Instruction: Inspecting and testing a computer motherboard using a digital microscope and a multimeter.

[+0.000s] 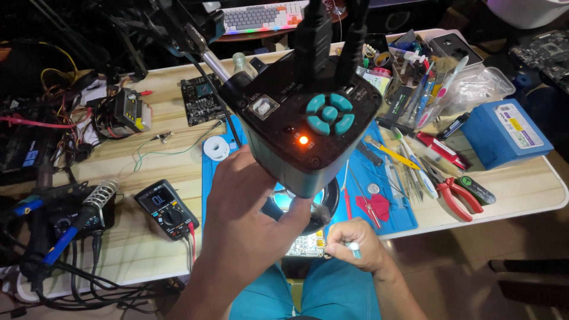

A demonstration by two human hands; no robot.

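Head view:

- The big thing in the middle is a dark microscope camera (308,118) on an arm. I use it as the landmark for every place.
- It has teal buttons (329,114) on top, one small orange light (303,140), and two thick black cables (314,29) plugged in at its far end.
- The left hand (246,204) is at the near left side of the camera. Its fingers are curled around the lower part, and the thumb reaches under it toward the round ring light (302,204).
- The camera looks heavy and hard. Its sides look smooth, so a hand could slip. The lens below is likely easy to break. I think the safe place to hold is the solid body, away from the buttons and cables.
- The right hand (355,243) is just below the camera, near the table edge. Its fingers are pinched tight on a thin white tool (354,249).
- That tool looks light and stiff. A pen-like hold near the tip seems best.
- A small circuit board (307,244) lies under the camera, just left of the right hand. It looks thin and easy to harm, so its edges are the place to hold.
- Left of the camera sits a black multimeter (166,208).
- Right of the camera lie red pliers (456,195) and a blue box (504,133).
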